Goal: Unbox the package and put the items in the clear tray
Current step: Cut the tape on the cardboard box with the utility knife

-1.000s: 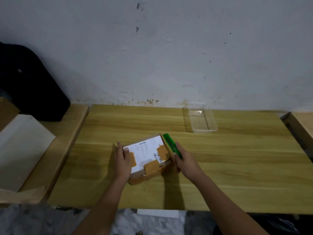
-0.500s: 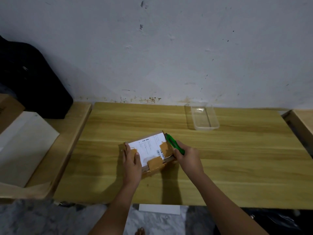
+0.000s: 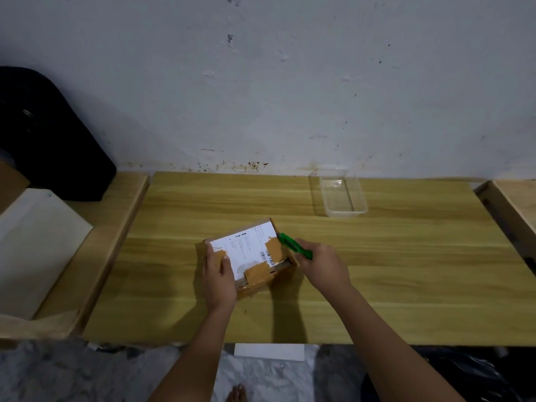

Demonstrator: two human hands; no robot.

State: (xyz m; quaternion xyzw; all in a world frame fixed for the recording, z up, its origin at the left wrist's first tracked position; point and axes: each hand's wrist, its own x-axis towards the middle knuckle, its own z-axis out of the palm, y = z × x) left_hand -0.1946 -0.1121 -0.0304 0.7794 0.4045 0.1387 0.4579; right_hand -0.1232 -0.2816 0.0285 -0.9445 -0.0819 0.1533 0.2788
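One package (image 3: 249, 258), one green cutter (image 3: 294, 245), one clear tray (image 3: 338, 192). The left hand (image 3: 219, 278) lies flat on the package's near-left corner; the right hand (image 3: 324, 264) is closed around the cutter, tip up-left against the box's right edge. The tray's long axis runs away, beyond the right hand, with bare desk (image 3: 420, 271) to its right.

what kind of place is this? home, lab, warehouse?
Probably a plain room in a home, not a lab: a stained, chipped painted wall, a bare foot on marble-look floor, and a simple wooden table.
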